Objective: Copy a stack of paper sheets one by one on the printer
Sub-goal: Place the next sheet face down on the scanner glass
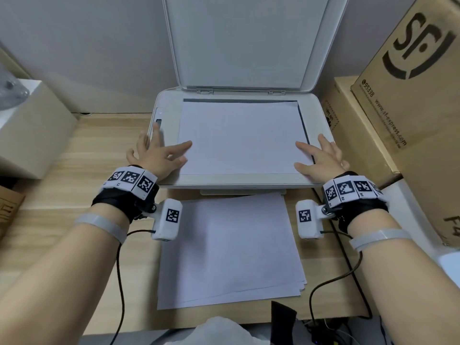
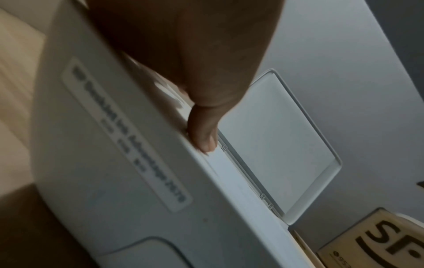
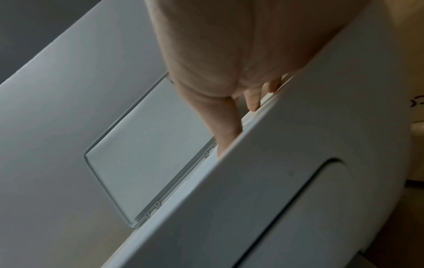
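One sheet (image 1: pixel 239 135) lies flat on the printer (image 1: pixel 169 181) glass, lid (image 1: pixel 246 41) propped wide open. Left hand (image 1: pixel 159 155) and right hand (image 1: pixel 321 158) are both spread, fingers straight, pressing its near corners. The stack of sheets (image 1: pixel 229 250) sits on the table (image 1: pixel 82 150) just in front of the printer. On the right, a cardboard box (image 1: pixel 408 78) reads "SF", "95338" and "www.sf-express.com". The printer's front label is too blurry to read.
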{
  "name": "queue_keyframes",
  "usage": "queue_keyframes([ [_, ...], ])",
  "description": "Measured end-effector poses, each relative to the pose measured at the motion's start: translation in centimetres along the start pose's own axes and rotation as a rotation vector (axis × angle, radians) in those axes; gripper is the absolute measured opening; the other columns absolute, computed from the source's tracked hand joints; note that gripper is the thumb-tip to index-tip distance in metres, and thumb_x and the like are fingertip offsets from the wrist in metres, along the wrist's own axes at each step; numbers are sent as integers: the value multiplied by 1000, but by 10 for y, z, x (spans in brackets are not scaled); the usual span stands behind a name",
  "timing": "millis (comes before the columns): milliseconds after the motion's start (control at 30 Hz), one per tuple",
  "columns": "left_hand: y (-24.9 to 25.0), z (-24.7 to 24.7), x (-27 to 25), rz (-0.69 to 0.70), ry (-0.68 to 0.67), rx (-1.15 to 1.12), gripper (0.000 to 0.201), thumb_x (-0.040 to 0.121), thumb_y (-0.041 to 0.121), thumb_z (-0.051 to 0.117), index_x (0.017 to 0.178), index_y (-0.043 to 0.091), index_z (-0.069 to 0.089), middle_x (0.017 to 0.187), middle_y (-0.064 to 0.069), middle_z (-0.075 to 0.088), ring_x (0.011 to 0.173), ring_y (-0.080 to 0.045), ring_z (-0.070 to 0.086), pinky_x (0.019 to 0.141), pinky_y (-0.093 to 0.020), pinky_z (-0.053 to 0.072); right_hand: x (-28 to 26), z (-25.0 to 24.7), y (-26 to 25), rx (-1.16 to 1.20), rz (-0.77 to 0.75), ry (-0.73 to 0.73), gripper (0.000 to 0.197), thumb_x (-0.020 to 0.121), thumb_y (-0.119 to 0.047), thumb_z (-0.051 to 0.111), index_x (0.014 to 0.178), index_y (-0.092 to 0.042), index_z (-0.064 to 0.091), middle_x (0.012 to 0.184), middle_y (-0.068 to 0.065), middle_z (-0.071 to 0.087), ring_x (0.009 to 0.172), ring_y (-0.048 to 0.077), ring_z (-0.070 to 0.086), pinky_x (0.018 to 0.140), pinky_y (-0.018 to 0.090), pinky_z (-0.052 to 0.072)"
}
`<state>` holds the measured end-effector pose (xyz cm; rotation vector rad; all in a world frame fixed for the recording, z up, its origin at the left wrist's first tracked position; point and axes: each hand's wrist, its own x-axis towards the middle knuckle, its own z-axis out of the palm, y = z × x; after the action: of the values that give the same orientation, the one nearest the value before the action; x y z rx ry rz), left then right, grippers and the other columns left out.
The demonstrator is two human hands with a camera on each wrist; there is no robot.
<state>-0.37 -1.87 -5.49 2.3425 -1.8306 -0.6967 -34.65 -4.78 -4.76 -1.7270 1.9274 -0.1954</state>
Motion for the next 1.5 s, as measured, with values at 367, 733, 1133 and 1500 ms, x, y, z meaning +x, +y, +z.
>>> queue_keyframes([
  [367,-2,0,1,3,-5,-55,43,91,48,54,131,58,41,158,8,-19,145,-24,-17,113,-54,-5,-1,1,1,-40,3,14,54,88,-41,60,137,-45,39,159,-7,1,144,15,-9,114,44,-2],
  [733,5,-2,-1,-28,-52,5,49,91,52,51,135,59,32,156,8,-25,144,-27,-21,111,-57,-7,1,7,3,-52,-4,66,53,89,-44,57,138,-42,39,159,-7,4,144,15,-6,113,43,0],
  [1133,3,-8,-1,-6,-94,22,58,88,51,57,138,56,29,156,5,-26,144,-28,-20,112,-59,-2,0,1,3,-8,9,47,61,84,-39,67,138,-40,40,159,-7,7,145,15,-5,114,45,-1],
  [1500,2,-10,3,9,-112,54,59,89,52,56,139,56,26,156,4,-26,145,-30,-18,112,-59,1,-17,22,-43,-65,-147,51,77,79,-52,65,144,-41,25,158,-14,-7,145,11,-9,113,47,-11],
])
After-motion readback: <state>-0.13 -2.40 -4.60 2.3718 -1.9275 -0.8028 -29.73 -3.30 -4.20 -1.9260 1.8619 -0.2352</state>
